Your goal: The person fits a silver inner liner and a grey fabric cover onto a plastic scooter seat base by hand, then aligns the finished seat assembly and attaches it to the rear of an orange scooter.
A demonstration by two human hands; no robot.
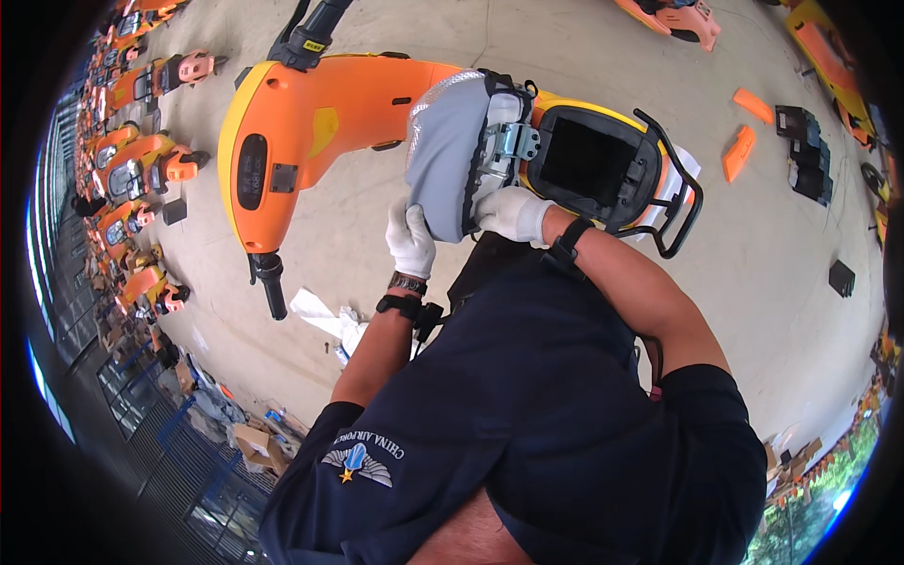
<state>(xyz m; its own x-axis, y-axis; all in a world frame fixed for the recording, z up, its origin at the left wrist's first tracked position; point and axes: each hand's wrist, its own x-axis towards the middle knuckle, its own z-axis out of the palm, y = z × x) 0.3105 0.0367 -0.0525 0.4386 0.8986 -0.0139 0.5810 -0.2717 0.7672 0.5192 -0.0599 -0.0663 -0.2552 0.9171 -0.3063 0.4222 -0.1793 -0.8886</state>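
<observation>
In front of me an orange and yellow scooter (358, 89) stands with its seat tipped up on a metal hinge (516, 143). A grey cover (444, 155) with a silvery strip and a dark gathered edge lies over the seat. My left hand (411, 243), in a white glove, grips the cover's near end, with its fingers on the outer face. My right hand (513, 215), also gloved, has its fingers curled at the cover's edge by the seat's underside; the fingertips are partly hidden. Behind the seat, the black storage compartment (586, 158) lies uncovered.
A black rear rack (670, 193) juts out at the right, near my right forearm. The handlebar grip (270, 287) points toward me at the left. Orange panels (739, 153) and black boxes (805, 155) lie on the floor. Other scooters (141, 169) line the left side.
</observation>
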